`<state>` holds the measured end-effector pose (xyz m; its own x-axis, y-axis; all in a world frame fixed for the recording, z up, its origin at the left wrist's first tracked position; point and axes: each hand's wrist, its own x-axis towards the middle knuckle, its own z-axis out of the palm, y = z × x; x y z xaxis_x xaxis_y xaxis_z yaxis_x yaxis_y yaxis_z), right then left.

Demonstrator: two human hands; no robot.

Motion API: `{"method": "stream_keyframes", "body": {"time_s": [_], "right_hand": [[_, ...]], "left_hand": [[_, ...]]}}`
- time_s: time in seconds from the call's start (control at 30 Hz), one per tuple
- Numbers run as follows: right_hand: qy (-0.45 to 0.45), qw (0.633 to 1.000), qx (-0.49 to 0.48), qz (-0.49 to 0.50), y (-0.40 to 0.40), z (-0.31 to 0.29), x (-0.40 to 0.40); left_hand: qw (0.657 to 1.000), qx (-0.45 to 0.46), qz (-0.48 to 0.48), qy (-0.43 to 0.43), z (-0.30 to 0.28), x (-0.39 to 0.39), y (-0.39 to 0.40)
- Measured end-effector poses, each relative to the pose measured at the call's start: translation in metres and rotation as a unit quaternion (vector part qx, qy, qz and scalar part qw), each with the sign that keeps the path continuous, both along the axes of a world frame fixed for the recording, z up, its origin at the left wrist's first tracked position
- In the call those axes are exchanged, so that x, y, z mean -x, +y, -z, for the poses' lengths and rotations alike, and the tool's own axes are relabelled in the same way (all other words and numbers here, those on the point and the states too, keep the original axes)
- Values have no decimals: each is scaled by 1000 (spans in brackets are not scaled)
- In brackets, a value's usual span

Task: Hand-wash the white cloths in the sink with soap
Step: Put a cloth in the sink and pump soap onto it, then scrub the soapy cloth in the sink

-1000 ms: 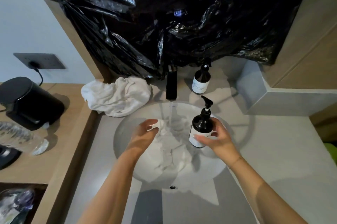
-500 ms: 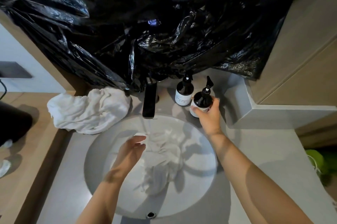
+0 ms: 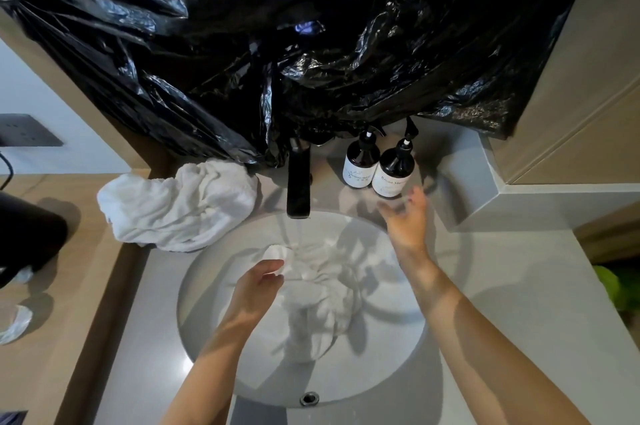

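White, wet and crumpled, the cloth [image 3: 322, 289] lies bunched in the round, smooth sink [image 3: 214, 338] under water running from the flat black tap [image 3: 298, 182]. The left hand [image 3: 258, 288] hovers at the cloth's left edge, fingers loosely bent, holding nothing. The right hand [image 3: 405, 217] is spread and empty above the sink's far rim, just in front of two dark glossy pump bottles [image 3: 393, 168]. A fluffy white towel [image 3: 180, 205] sits heaped on the counter to the left.
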<state>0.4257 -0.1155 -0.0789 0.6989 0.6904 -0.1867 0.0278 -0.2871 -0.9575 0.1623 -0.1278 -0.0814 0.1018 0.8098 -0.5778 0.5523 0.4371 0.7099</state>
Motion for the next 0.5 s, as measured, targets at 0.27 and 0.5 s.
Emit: {"method": "stream_keyframes", "body": {"time_s": [0.27,0.5], "right_hand": [[-124,978,85,-147,-72,68,90],[-184,855,303,-380,-74,131,123]], "left_hand": [[988,-66,124,63,46,2,14],[891,-61,394,218,131,3,28]]}}
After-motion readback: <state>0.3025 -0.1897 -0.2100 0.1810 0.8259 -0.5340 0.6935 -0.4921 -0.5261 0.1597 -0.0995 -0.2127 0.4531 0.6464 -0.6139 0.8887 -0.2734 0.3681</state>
